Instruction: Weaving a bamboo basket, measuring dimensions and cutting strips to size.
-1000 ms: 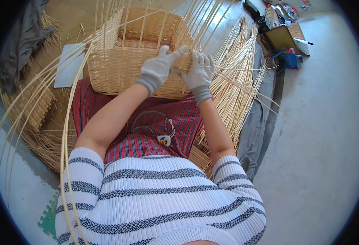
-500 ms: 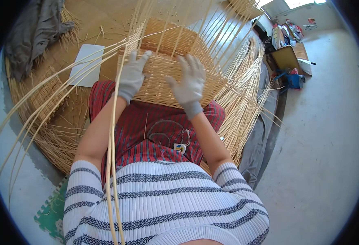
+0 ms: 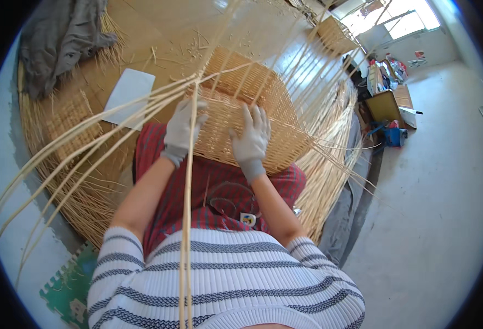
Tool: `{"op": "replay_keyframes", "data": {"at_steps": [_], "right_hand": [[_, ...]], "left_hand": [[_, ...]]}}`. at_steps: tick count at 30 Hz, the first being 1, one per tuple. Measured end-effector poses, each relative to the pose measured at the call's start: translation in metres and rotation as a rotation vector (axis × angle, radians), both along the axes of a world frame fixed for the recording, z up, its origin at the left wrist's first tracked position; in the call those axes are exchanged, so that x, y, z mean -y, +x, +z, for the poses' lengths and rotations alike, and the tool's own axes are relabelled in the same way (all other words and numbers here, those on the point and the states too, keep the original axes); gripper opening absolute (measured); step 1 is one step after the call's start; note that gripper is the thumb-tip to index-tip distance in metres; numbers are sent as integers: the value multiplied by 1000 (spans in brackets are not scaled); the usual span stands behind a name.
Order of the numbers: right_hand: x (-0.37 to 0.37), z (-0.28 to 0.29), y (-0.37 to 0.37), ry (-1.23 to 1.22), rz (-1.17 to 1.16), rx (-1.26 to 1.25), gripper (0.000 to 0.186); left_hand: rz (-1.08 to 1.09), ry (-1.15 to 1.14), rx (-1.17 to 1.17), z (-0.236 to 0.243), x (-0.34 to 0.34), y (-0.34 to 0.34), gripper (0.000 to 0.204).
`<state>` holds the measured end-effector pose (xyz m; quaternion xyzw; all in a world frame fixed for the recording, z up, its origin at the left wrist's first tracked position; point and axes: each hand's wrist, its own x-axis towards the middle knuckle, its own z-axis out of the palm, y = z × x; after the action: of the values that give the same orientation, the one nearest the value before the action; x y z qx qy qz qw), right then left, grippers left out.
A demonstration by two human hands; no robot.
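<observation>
A partly woven wicker basket (image 3: 222,129) rests on my lap, with upright stakes rising from its walls. My left hand (image 3: 182,131), in a grey-white glove, is closed round the basket's left corner; its fingers are blurred and partly covered by rods. My right hand (image 3: 251,140), gloved alike, lies flat against the near wall, fingers pointing up and thumb apart. Long pale rods (image 3: 110,112) fan out to the left from the basket's left corner. A pair of rods (image 3: 187,219) hangs from the same corner down over my striped top.
A bundle of loose rods (image 3: 329,175) lies to the right on grey cloth. On the left are a white sheet (image 3: 129,98), a woven panel (image 3: 71,120) and dark cloth (image 3: 60,44). Another basket (image 3: 336,35) stands far back. A blue object (image 3: 394,137) sits by the clutter at right.
The view has shifted, so the basket appears lower and farther right. My left hand has moved from the near wall to the left corner; the hanging rods now cross beside it. My right hand stays on the wall.
</observation>
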<state>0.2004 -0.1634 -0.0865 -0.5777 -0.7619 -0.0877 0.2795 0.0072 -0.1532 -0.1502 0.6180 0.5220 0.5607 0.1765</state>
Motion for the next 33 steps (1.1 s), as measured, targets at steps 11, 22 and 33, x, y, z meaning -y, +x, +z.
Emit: {"op": "replay_keyframes", "data": {"at_steps": [11,22,33], "right_hand": [[33,53,-90,-205,579,-273,32],[38,67,-111,-79,428,-282,25],[35,20,-10,-209,421,-607,17]], "left_hand": [[295,183,46,1,14,-24,21],[-523,-365,616,25,-58,-90,50],[-991,-593,551,20,-93,-84,36]]}}
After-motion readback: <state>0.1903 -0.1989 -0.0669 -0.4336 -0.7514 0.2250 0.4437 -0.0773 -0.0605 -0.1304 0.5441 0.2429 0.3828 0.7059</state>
